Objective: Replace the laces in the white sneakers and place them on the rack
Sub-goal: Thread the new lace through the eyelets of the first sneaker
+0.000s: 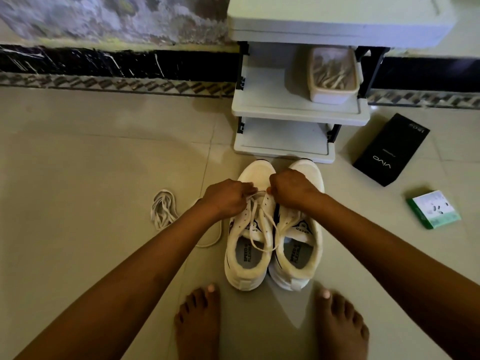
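Observation:
Two white sneakers stand side by side on the floor, toes toward the rack: the left sneaker (248,261) and the right sneaker (302,255). My left hand (228,197) and my right hand (291,187) meet over the left sneaker's lowest eyelets, each pinching the white lace (268,229) threaded there. Its loose ends trail back over the shoe's opening. A bundle of loose white laces (163,209) lies on the floor to the left. The grey rack (298,113) stands just beyond the toes.
A lidless box of laces (332,76) sits on the rack's middle shelf. A black phone box (391,149) and a green-and-white small box (432,209) lie on the floor to the right. My bare feet (198,320) are behind the sneakers.

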The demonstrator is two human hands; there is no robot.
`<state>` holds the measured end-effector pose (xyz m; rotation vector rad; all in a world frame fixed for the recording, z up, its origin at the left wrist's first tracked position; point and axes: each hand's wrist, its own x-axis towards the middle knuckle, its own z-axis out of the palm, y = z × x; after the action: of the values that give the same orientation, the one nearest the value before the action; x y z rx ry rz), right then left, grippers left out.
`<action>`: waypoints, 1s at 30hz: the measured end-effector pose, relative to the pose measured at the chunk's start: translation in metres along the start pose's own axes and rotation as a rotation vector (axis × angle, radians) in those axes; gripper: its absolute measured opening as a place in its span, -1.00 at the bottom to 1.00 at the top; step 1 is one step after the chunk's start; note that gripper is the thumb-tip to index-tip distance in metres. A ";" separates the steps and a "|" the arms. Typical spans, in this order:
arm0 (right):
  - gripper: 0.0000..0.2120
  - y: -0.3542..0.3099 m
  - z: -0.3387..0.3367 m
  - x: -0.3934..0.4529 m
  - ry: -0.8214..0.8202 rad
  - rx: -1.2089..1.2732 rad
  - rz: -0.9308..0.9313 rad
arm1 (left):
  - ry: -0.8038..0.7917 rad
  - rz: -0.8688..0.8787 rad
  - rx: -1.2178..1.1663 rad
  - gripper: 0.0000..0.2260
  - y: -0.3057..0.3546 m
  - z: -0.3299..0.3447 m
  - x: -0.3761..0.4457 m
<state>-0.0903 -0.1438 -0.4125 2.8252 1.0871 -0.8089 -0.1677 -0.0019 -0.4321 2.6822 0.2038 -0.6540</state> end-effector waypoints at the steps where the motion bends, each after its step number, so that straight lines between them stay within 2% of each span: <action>1: -0.74 0.002 -0.012 -0.004 -0.003 0.136 -0.027 | -0.005 -0.001 0.002 -0.59 0.000 0.001 0.000; 2: -0.79 0.005 -0.027 -0.009 0.012 0.397 -0.038 | -0.009 0.000 0.003 -0.57 -0.002 0.002 0.000; 4: -0.86 0.014 -0.063 -0.027 0.085 1.115 -0.076 | -0.020 0.007 -0.011 -0.54 -0.008 0.004 0.001; 6: -0.87 0.029 -0.099 -0.046 0.210 1.802 -0.208 | -0.040 0.033 -0.037 -0.54 -0.011 0.005 0.003; 7: -0.86 0.034 -0.113 -0.051 0.255 2.003 -0.276 | -0.045 0.046 -0.052 -0.55 -0.011 0.005 0.004; 8: -0.85 0.036 -0.120 -0.052 0.300 2.059 -0.287 | -0.044 0.053 -0.068 -0.55 -0.011 0.005 0.004; 9: -0.85 0.035 -0.120 -0.048 0.348 1.971 -0.215 | -0.039 0.050 -0.089 -0.56 -0.012 0.005 0.004; 10: -0.85 0.032 -0.112 -0.041 0.388 1.745 -0.077 | -0.034 0.043 -0.111 -0.57 -0.012 0.005 0.003; 11: -0.85 0.026 -0.096 -0.034 0.392 1.399 0.056 | -0.031 0.037 -0.129 -0.57 -0.014 0.006 0.003; 13: -0.79 0.015 -0.048 -0.020 0.239 0.654 0.099 | -0.030 0.036 -0.127 -0.56 -0.014 0.007 0.002; 14: -0.74 0.012 -0.019 -0.014 0.124 0.352 0.064 | -0.030 0.036 -0.120 -0.55 -0.014 0.007 0.002; 15: -0.69 0.009 0.002 -0.012 0.059 0.152 0.027 | -0.032 0.035 -0.118 -0.55 -0.013 0.007 0.002; 16: -0.69 0.007 0.011 -0.012 0.057 0.090 0.008 | -0.034 0.035 -0.116 -0.55 -0.013 0.006 0.002; 17: -0.72 0.008 0.010 -0.012 0.092 0.203 -0.002 | -0.037 0.037 -0.112 -0.54 -0.012 0.007 0.002; 20: -0.81 0.016 -0.036 -0.017 0.197 0.932 0.000 | -0.034 0.042 -0.090 -0.52 -0.013 0.008 0.002; 21: -0.80 0.021 -0.054 -0.015 0.290 1.047 0.006 | -0.035 0.041 -0.088 -0.52 -0.013 0.009 0.001; 23: -0.78 0.029 -0.076 -0.009 0.446 0.943 0.023 | -0.033 0.041 -0.085 -0.51 -0.014 0.009 0.001; 24: -0.74 0.028 -0.074 -0.004 0.435 0.784 0.029 | -0.035 0.043 -0.079 -0.51 -0.013 0.008 0.001; 26: -0.61 0.018 -0.046 0.004 0.256 0.349 0.052 | -0.037 0.045 -0.072 -0.51 -0.013 0.007 0.002; 28: -0.59 0.005 -0.005 0.004 0.019 -0.004 0.087 | -0.036 0.037 -0.072 -0.51 -0.014 0.008 0.003; 29: -0.63 0.003 0.006 0.001 -0.023 -0.015 0.064 | -0.034 0.032 -0.071 -0.51 -0.014 0.009 0.003; 30: -0.69 0.003 0.010 -0.002 -0.043 0.077 0.021 | -0.033 0.028 -0.069 -0.52 -0.015 0.010 0.004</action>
<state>-0.0947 -0.1490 -0.4208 2.8615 1.0418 -0.9241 -0.1723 0.0078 -0.4470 2.6016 0.1765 -0.6705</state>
